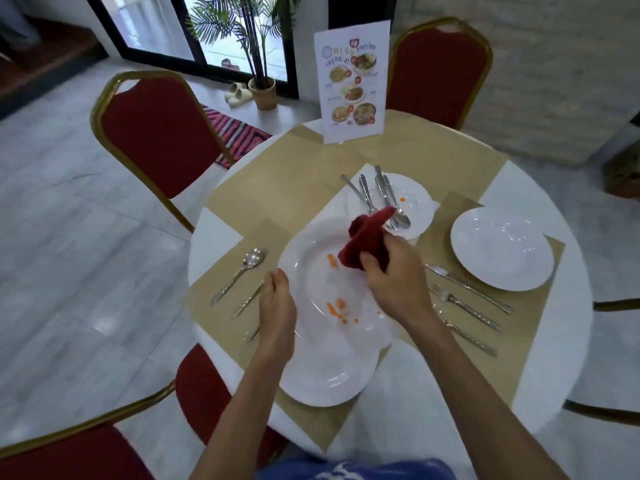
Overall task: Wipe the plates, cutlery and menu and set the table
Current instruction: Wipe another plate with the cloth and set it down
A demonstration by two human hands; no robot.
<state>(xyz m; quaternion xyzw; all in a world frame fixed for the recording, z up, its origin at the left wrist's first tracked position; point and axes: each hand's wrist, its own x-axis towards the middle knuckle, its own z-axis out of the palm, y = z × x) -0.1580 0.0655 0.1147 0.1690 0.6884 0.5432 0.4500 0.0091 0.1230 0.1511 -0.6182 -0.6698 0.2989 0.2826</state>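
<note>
Overlapping the near plate [325, 379], we're pinching the stained plate [311, 282] by its left rim with our left hand [277, 306], fingers pressed together, and our right hand [394, 275] is clutching the red cloth [367, 237] over it. We're probably risking a slip with that thin grip, or the cloth snagging the cutlery heap [381, 195] beyond.
</note>
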